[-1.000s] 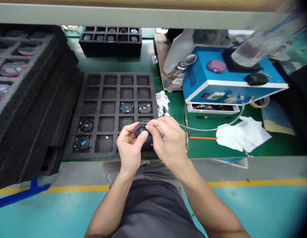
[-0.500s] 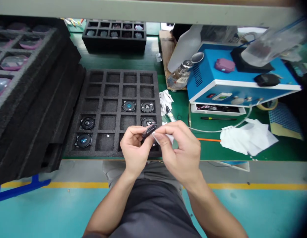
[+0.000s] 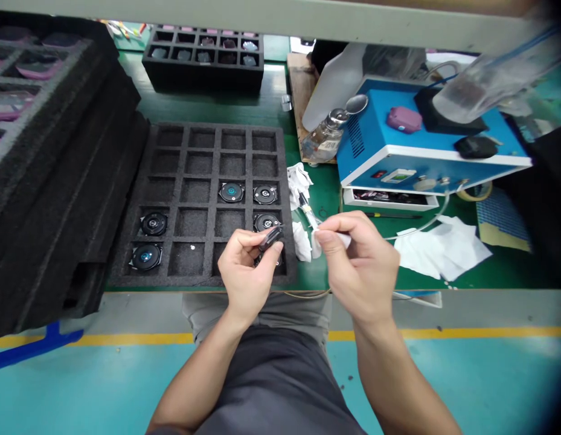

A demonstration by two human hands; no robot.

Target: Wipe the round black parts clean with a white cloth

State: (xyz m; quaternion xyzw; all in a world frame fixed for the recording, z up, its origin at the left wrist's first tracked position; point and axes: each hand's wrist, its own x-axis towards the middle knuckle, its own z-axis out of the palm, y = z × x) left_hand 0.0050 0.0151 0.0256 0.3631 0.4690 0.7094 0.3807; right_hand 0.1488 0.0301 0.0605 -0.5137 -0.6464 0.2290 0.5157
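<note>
- In the head view, the left hand (image 3: 246,266) is clamping a round black part (image 3: 271,238) at its rim, between thumb and fingers.
- The part is standing nearly on edge to the camera, so its disc is showing as a narrow dark oval; the long axis of that oval is running from lower left, at the fingers, to upper right. Which way its printed face is pointing, I cannot tell.
- It is hanging above the near right corner of a black foam tray (image 3: 212,208), partly covering a disc in the corner cell.
- The right hand (image 3: 364,260) is pinching a white wipe (image 3: 342,238) between thumb and index finger, well apart from the part, over the bench to the right of the tray.
- Near its fingertips, a slim tool (image 3: 308,211) is lying aslant, its dark end pointing up and away, among crumpled wipes (image 3: 302,241).
- Similar discs are sitting in the tray: two at the near end of the left column, one in the third column, and others down the right column.
- Beyond the right hand, a blue machine (image 3: 434,160) is standing on the green bench (image 3: 307,275), with white cloths (image 3: 438,248) lying in front.
</note>
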